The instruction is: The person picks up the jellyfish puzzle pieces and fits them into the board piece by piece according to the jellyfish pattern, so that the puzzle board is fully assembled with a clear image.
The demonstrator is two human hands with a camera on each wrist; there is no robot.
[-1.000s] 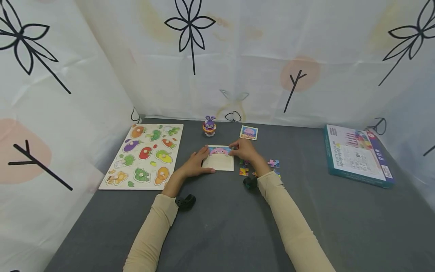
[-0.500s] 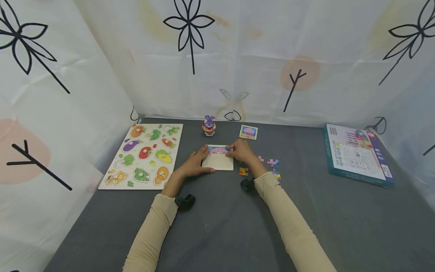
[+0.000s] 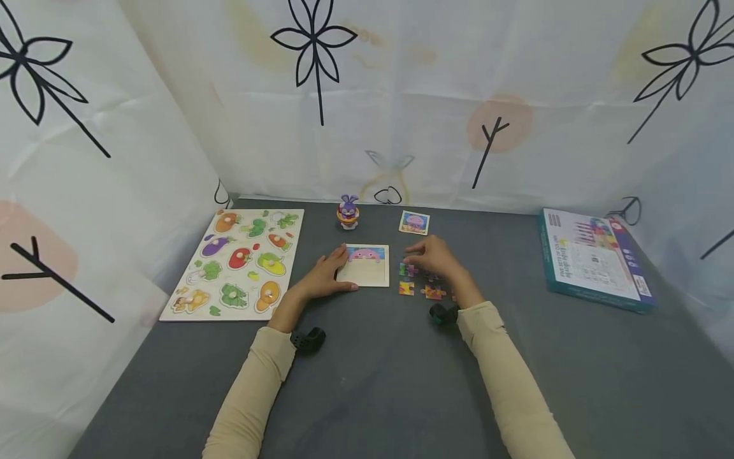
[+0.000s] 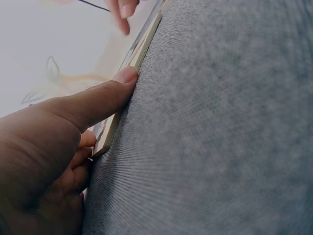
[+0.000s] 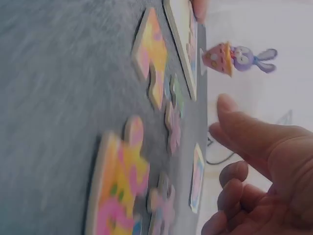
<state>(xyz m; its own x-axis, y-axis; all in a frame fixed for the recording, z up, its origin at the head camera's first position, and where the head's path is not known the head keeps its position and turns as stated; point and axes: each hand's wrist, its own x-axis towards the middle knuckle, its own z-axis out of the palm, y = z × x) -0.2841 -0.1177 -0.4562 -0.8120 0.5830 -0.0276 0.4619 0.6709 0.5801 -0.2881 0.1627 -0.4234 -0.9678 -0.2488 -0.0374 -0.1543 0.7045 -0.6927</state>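
Observation:
My left hand (image 3: 321, 280) holds a small cream puzzle tray (image 3: 369, 276) at its left side, thumb at the near edge and fingers at the side. In the left wrist view, the thumb presses the rim of the tray (image 4: 143, 49). Along the tray's far side lies a blue-and-pink strip of fitted puzzle pieces (image 3: 365, 255). My right hand (image 3: 438, 258) hovers over loose jigsaw pieces right of the tray, fingers loosely bent around nothing. Below it in the right wrist view are a yellow-pink piece (image 5: 117, 183) and an orange-yellow piece (image 5: 151, 54).
A vegetable puzzle board (image 3: 192, 305) lies on the left. A purple rabbit figurine (image 3: 347, 213) stands behind the tray, with a small picture card (image 3: 414, 222) to its right. A flat teal-edged box (image 3: 590, 255) lies at the far right of the grey table (image 3: 367, 382).
My right hand has left the far right corner of the tray and moved right, over the loose pieces. The left hand stays at the tray. The head view has shifted slightly.

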